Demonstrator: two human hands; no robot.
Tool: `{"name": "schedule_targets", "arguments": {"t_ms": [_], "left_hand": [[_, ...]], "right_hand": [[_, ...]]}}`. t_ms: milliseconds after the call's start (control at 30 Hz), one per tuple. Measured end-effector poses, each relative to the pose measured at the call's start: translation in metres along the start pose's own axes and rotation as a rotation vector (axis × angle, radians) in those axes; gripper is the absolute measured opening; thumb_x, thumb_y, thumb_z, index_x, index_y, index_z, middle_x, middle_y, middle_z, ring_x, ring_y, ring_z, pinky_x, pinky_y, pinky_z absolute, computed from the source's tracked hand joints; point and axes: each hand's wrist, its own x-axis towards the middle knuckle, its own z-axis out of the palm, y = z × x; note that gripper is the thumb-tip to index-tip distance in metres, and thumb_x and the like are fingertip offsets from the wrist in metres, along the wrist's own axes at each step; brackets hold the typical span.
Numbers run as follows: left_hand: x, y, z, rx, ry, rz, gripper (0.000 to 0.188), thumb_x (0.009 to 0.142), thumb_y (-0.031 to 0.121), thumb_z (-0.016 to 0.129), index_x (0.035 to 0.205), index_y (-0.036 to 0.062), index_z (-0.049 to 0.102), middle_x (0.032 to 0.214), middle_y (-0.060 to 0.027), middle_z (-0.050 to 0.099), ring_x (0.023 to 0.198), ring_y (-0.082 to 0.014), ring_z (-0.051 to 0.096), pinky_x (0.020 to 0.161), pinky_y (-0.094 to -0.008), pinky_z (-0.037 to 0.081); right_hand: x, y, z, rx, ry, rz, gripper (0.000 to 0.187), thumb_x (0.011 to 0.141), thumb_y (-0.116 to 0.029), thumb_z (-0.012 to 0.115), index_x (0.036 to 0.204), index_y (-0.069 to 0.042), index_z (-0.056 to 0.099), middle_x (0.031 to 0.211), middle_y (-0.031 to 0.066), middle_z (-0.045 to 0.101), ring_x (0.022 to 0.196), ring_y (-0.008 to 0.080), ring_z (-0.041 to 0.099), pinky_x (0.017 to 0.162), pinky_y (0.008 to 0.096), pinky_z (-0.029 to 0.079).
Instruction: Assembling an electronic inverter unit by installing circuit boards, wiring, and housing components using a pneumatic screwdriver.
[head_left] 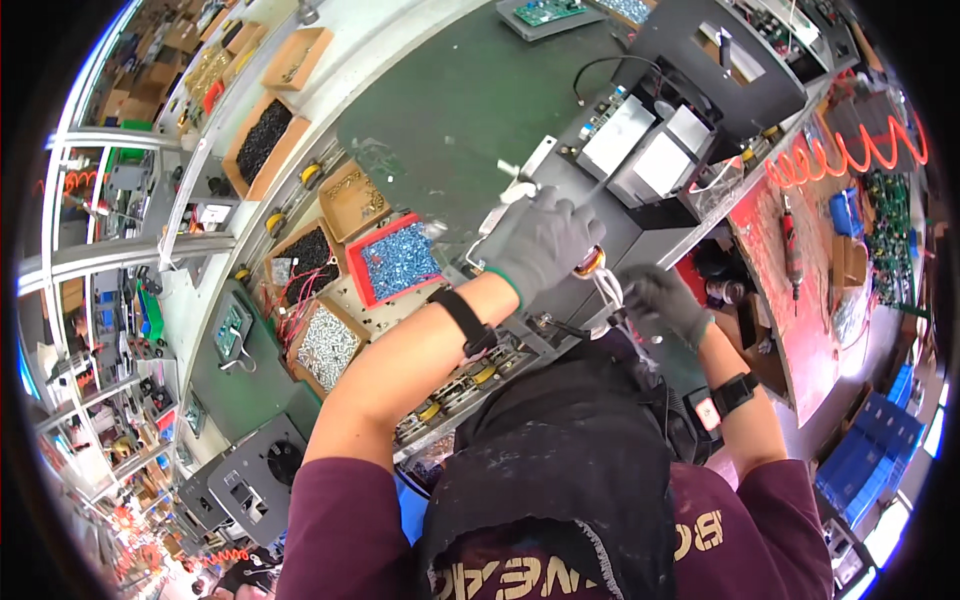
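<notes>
Reaching over a grey metal chassis, the gloved left hand has its fingers curled down just beside a copper-coloured coil; whether it pinches anything cannot be told. White wires run from near the coil toward the gloved right hand, whose fingers bend beside them, their grip unclear. The coil sits between both hands. Bold yellow lettering crosses the maroon shirt, partly covered by black cloth. The right wrist's device has a pale face, its marks too small to read. Left of the hands, a red tray holds blue screws.
</notes>
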Motion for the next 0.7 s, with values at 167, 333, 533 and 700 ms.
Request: {"name": "schedule_targets", "arguments": {"t_ms": [167,333,533,700], "left_hand": [[0.010,0.005,0.008,0.181,0.087,-0.037,0.012,0.084,0.019,0.051,0.095,0.0152,0.054,0.087,-0.0023,0.054,0.079,-0.0166,0.059,0.083,-0.0342,0.039],[0.018,0.011,0.015,0.172,0.035,-0.126,0.012,0.085,0.021,0.051,0.096,0.0176,0.055,0.090,-0.0023,0.054,0.081,-0.0169,0.057,0.081,-0.0352,0.036],[0.025,0.028,0.018,0.253,0.089,-0.065,0.013,0.082,0.019,0.055,0.094,0.0158,0.057,0.087,-0.0023,0.051,0.078,-0.0175,0.055,0.078,-0.0363,0.040],[0.030,0.031,0.021,0.137,-0.015,-0.072,0.011,0.083,0.018,0.055,0.093,0.0148,0.057,0.089,-0.0030,0.052,0.084,-0.0181,0.057,0.082,-0.0365,0.040]], "right_hand": [[-0.015,0.008,0.024,-0.546,-0.249,-0.325,0.034,0.083,-0.021,0.069,0.109,0.000,0.061,0.076,0.0096,0.064,0.065,0.0123,0.060,0.057,0.0283,0.051],[-0.037,-0.057,0.032,-0.191,-0.294,0.079,0.036,0.082,-0.029,0.071,0.101,-0.001,0.062,0.067,0.0101,0.063,0.042,0.0177,0.056,0.045,0.0341,0.047],[-0.025,-0.056,0.019,-0.060,-0.288,-0.140,0.044,0.091,-0.046,0.051,0.078,-0.005,0.057,0.061,0.0053,0.060,0.050,0.0118,0.055,0.046,0.0240,0.041],[-0.019,0.005,-0.007,-0.107,-0.465,0.008,0.022,0.089,-0.023,0.061,0.095,-0.002,0.063,0.074,0.0078,0.066,0.057,0.0146,0.060,0.051,0.0255,0.050]]}}
